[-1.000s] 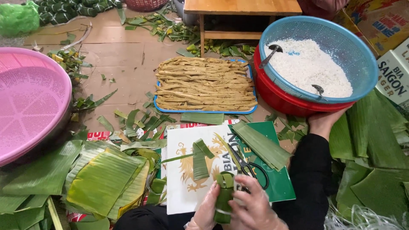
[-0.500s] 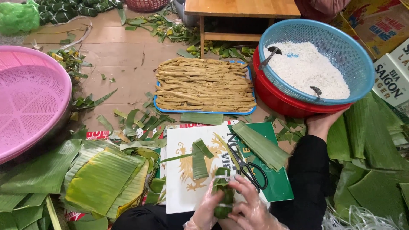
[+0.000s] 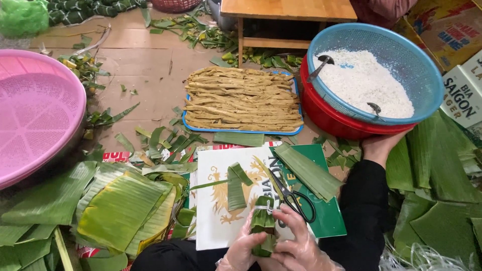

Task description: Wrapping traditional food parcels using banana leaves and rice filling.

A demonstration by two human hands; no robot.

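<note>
A small green leaf-wrapped bundle (image 3: 263, 226), glossy and ribbed, tied with a pale string near its top, stands upright at the near edge of the scene, over a flat white and green printed cardboard sheet (image 3: 221, 211). Both hands wear thin, crinkled clear plastic gloves. The left hand (image 3: 241, 248) cups the bundle from the left, fingers curled closed around its lower half. The right hand (image 3: 296, 246) closes on it from the right, fingers bent over its side and top. Black-handled steel scissors (image 3: 293, 198) lie on the cardboard just beyond the right hand, beside a folded strip of banana leaf (image 3: 236, 185). Farther off sits a blue rectangular tray of tan fibrous strips (image 3: 243, 100). To the far right, a blue mesh plastic basket of white grainy rice (image 3: 366, 83) rests in a red bowl; a round pink perforated basket (image 3: 35, 110) sits left.
</note>
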